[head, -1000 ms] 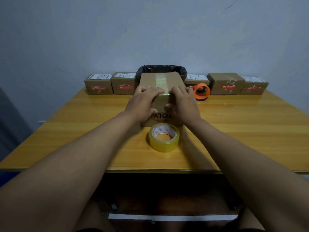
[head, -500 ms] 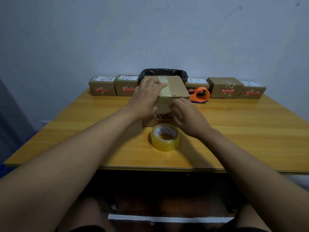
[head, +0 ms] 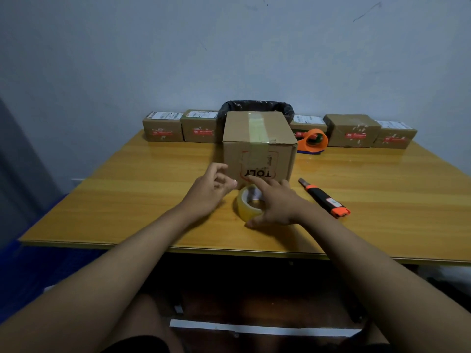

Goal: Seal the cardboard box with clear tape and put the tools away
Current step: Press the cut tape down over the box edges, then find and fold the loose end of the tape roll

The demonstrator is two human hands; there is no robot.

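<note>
Cardboard box [head: 258, 146]: centre of counter [head: 382, 189], flaps closed, one strip of clear tape [head: 257, 128] running over the top and down the near face. Tape roll [head: 248, 203]: lying flat just at the box's 6 o'clock; right hand [head: 274, 202] rests over it, thumb against its near side, grip loose around the roll. Left hand [head: 210, 188]: at the roll's 9 o'clock, fingers curled, narrow, holding nothing visible. Utility knife [head: 325, 198]: orange and black, flat at the roll's 3 o'clock. Orange tape dispenser [head: 313, 141]: box's 2 o'clock. Small parcels [head: 163, 129]: row along the far edge. Black-lined bin [head: 257, 108]: behind the box.
</note>
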